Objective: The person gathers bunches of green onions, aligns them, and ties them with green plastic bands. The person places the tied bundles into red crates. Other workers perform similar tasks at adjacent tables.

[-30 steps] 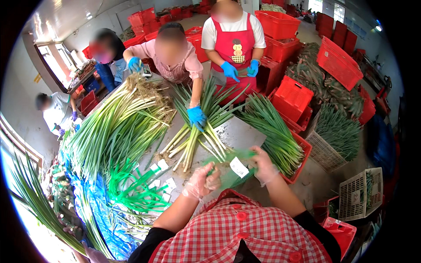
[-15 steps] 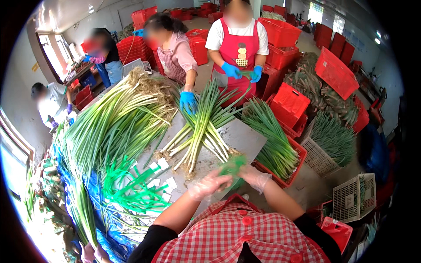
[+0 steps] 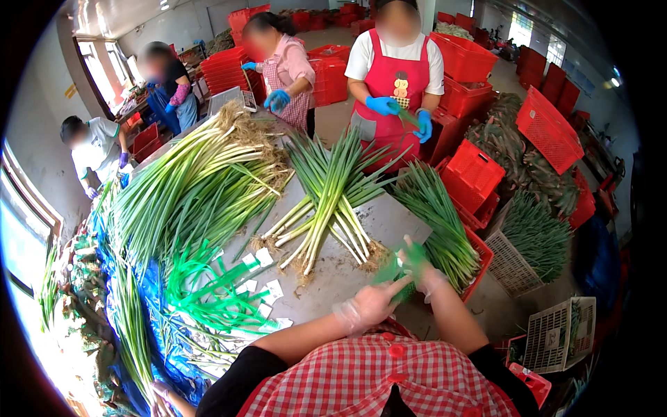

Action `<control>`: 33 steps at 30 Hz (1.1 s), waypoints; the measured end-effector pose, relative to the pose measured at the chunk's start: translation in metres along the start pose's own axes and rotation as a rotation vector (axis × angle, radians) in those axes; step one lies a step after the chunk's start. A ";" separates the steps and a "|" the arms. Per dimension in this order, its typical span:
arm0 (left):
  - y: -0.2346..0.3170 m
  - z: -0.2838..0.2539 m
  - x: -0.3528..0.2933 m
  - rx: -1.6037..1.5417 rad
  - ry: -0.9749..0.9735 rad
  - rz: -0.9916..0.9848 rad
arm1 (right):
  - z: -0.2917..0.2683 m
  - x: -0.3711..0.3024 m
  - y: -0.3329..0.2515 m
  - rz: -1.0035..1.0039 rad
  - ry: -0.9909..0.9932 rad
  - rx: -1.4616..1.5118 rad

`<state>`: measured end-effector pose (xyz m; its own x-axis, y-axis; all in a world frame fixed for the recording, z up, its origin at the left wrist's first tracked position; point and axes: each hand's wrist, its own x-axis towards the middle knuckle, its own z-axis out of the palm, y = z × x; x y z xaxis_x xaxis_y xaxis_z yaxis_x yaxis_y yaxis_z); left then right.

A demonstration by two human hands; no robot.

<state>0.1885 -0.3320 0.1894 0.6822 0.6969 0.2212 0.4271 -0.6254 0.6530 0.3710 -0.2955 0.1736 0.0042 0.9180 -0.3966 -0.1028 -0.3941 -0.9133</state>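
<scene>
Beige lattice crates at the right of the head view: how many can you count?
2: an upper crate holding green stalks, and a lower crate nearer the bottom edge. Others may be hidden.

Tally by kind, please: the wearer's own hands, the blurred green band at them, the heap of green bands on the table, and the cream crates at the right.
Hands (left hand, right hand): 2
Green band: 1
Heap of green bands: 1
Cream crates: 2
Total: 6
</scene>
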 end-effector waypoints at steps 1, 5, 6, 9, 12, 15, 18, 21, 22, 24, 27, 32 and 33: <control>-0.001 0.003 0.003 0.047 -0.018 -0.023 | -0.006 0.014 0.012 0.002 -0.042 -0.153; 0.000 -0.001 0.003 0.094 -0.041 -0.092 | -0.013 0.042 0.018 0.178 -0.343 0.130; -0.001 -0.003 0.004 0.074 0.017 -0.067 | -0.013 0.045 0.016 0.237 -0.428 0.399; -0.016 0.002 0.002 -0.035 0.132 0.013 | 0.034 0.041 -0.023 0.098 -0.201 0.805; -0.037 0.020 0.000 -0.222 0.044 0.192 | 0.046 0.062 -0.015 -0.157 0.037 0.728; -0.027 -0.004 -0.002 -0.305 -0.221 0.343 | 0.062 0.081 -0.007 -0.384 0.309 0.194; -0.031 -0.061 0.003 -0.108 -0.023 0.358 | 0.046 0.110 0.038 -0.401 0.281 0.237; -0.123 -0.080 0.006 -0.092 0.374 -0.375 | 0.042 0.087 0.032 -0.300 0.154 0.187; -0.148 -0.091 0.018 0.077 0.416 -0.697 | 0.042 0.080 0.034 -0.257 0.116 0.146; -0.220 -0.076 0.021 0.396 0.278 -0.855 | 0.048 0.079 0.049 -0.216 -0.025 0.131; -0.273 -0.025 0.023 0.576 0.129 -0.895 | 0.050 0.083 0.077 -0.110 -0.141 0.074; -0.325 -0.010 0.029 -0.356 0.064 -1.071 | 0.043 0.096 0.099 -0.059 -0.186 -0.070; -0.317 -0.019 0.031 -0.623 0.034 -1.057 | 0.043 0.097 0.096 -0.048 -0.166 -0.162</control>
<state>0.0627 -0.1057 0.0023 0.1528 0.7742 -0.6142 0.3976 0.5208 0.7554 0.3187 -0.2419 0.0517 -0.1595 0.9254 -0.3437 0.0541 -0.3394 -0.9391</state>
